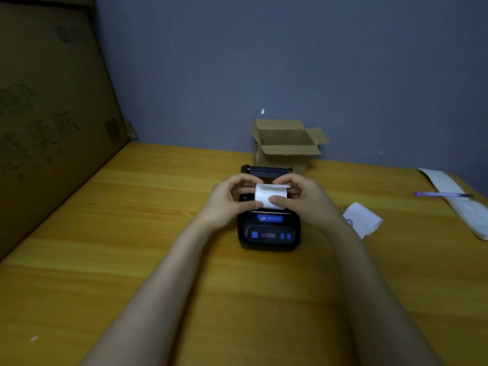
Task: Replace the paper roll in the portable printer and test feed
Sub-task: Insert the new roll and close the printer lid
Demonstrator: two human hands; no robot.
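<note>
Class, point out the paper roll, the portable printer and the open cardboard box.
paper roll point(269, 196), head view, on its white front face.
portable printer point(268, 235), head view, on its black control panel.
cardboard box point(282, 137), head view, on its inner back wall.

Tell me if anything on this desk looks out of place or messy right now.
Nothing looks damaged. The printer has its lid open while both hands, left hand and right hand, hold the paper roll over it. A loose crumpled white paper lies to its right, apart from it.
</note>
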